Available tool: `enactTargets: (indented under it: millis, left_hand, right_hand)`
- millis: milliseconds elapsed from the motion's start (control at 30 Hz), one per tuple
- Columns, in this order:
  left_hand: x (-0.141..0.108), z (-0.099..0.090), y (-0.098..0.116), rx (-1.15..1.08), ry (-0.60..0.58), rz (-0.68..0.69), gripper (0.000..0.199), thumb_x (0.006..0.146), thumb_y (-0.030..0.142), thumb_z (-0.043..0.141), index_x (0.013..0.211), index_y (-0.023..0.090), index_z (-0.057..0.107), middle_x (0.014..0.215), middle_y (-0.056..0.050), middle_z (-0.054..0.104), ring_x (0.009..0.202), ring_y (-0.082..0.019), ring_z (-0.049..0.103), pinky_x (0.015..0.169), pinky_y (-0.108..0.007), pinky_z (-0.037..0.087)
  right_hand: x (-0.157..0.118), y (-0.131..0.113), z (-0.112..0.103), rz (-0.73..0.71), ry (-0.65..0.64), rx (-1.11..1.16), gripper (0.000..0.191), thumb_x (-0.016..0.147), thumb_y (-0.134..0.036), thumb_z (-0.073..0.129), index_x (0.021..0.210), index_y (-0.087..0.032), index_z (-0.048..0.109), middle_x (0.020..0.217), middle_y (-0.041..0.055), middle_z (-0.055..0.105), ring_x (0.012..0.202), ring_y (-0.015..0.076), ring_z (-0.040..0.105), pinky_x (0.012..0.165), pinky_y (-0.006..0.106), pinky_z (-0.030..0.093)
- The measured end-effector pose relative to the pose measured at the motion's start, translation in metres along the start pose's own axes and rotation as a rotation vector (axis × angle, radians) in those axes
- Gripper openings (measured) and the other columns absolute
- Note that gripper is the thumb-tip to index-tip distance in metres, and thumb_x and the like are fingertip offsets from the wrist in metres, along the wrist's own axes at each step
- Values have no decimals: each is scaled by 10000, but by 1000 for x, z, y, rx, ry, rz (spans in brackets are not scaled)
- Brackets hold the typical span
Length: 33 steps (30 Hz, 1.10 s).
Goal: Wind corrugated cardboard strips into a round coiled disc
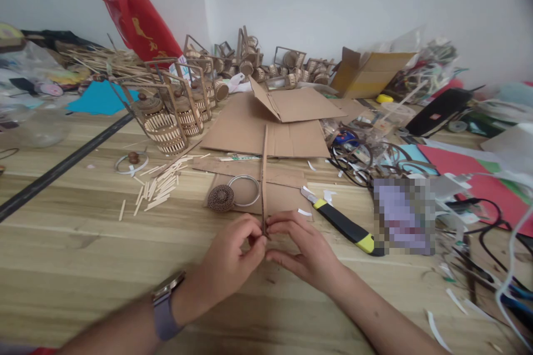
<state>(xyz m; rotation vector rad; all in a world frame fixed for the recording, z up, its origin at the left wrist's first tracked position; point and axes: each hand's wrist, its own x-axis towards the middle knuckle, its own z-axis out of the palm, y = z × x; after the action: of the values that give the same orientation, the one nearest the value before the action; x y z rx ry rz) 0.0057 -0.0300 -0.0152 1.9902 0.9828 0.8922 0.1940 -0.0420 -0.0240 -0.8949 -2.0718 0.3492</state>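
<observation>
My left hand (233, 252) pinches the near end of a narrow brown cardboard strip (264, 177), which stretches away from me over the cardboard pieces. On the other side of that end, my right hand (306, 252) has its fingertips closed in on the strip, thumb below and fingers above. Just beyond my left hand lie a coiled disc of corrugated cardboard (220, 198) and a pale ring (245, 191), side by side on a flat cardboard piece (278, 199). A black and yellow utility knife (343, 224) rests to the right, its blade pointing toward the cardboard.
Short pale sticks (160, 188) are scattered on the left, before small lantern-like baskets (166, 133). Large cardboard sheets (237, 122) lie behind. Cables, paper strips and a black speaker (439, 111) crowd the right. A red bag (137, 22) stands at the back wall.
</observation>
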Motion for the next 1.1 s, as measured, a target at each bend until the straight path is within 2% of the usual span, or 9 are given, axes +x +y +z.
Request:
enactTargets:
  millis: [133, 267, 667, 867, 1100]
  left_hand:
    - [0, -1, 1, -58, -3, 30, 157, 893, 168, 472, 748, 193, 527, 814, -19, 586, 785, -158, 562, 716, -260, 434]
    - [-1, 0, -2, -29, 19, 40, 149, 858, 125, 478, 728, 197, 488, 809, -14, 575, 770, -151, 552, 698, -250, 426]
    - [-2, 0, 1, 32, 17, 48, 146, 805, 103, 452, 702, 207, 453, 787, -21, 591, 748, -163, 560, 677, -259, 439]
    - [-3, 2, -1, 40, 19, -7, 94, 876, 202, 485, 833, 185, 567, 803, -29, 617, 761, -174, 590, 689, -276, 455]
    - [-4, 4, -2, 34, 70, -27, 114, 847, 134, 509, 801, 176, 604, 748, -12, 629, 703, -155, 590, 665, -254, 445]
  right_hand:
    - [2, 0, -1, -23, 68, 6, 92, 908, -164, 613, 971, -230, 618, 972, 64, 684, 899, 166, 662, 769, 289, 553]
    - [4, -4, 0, -6, 101, 34, 113, 879, -119, 621, 899, -230, 632, 942, 50, 700, 872, 167, 658, 755, 302, 548]
    - [2, -11, 8, 44, 183, -60, 160, 828, -87, 590, 859, -244, 592, 865, 29, 715, 803, 180, 673, 699, 317, 522]
    - [-1, -10, 10, 55, 225, -102, 157, 851, -95, 594, 901, -243, 591, 900, 35, 716, 833, 187, 670, 723, 327, 511]
    - [-1, -13, 11, 13, 228, -201, 177, 855, -83, 575, 911, -251, 578, 907, 30, 730, 831, 195, 674, 791, 381, 452]
